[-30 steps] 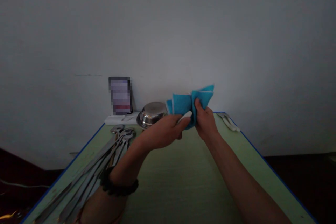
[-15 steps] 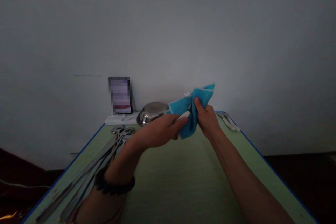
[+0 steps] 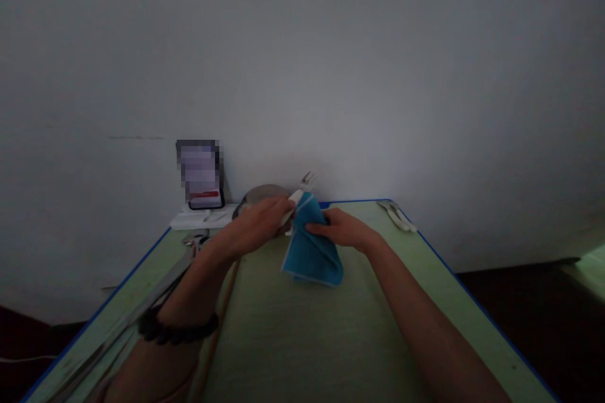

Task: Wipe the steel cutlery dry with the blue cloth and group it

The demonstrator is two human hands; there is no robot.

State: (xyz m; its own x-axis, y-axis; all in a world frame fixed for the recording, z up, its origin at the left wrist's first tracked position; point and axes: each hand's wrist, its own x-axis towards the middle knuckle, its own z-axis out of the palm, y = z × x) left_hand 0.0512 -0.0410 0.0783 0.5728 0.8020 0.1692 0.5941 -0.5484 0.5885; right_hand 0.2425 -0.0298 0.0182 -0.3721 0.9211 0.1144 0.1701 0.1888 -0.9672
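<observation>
My left hand (image 3: 262, 220) is closed around a white handle (image 3: 292, 206). The tool's far end is hidden, so its kind does not show. A blue cloth (image 3: 314, 252) with pale edging hangs to the right of the handle, touching it. Pinched between thumb and fingers, the cloth's upper right side is in my right hand (image 3: 340, 227). Both hands are raised over the table. An upturned metal bowl (image 3: 265, 191) stands just behind my left hand, partly covered by it.
Long metal utensils (image 3: 155, 293) lie along the left side of the green table (image 3: 302, 340), near a thin brown stick (image 3: 220, 327). At the back left, a screen device (image 3: 201, 173) leans on the wall above a white base (image 3: 186, 219). White-handled tools (image 3: 399, 219) lie at the right edge.
Both hands have come left in view and the cloth has swung down, its folds now hanging below my right hand. My view has also turned slightly right.
</observation>
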